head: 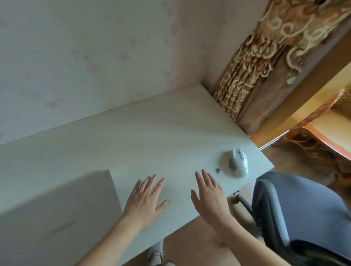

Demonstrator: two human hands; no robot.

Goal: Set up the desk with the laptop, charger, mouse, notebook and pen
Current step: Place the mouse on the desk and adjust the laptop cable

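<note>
A pale wooden desk [130,135] fills the middle of the view. A closed silver-white laptop [52,214] lies flat on its near left part. A white mouse [237,161] with grey markings rests near the desk's right edge, beside a small dark speck [218,170]. My left hand [145,200] hovers flat with fingers spread just right of the laptop, holding nothing. My right hand [210,196] is also flat and empty, a short way left of the mouse. No charger, notebook or pen is in view.
A grey office chair [299,224] stands at the desk's right front corner. A patterned brown curtain [259,72] hangs behind the desk's far right corner. A wicker-and-wood piece of furniture [335,127] sits at the far right. The wall [83,48] backs the desk.
</note>
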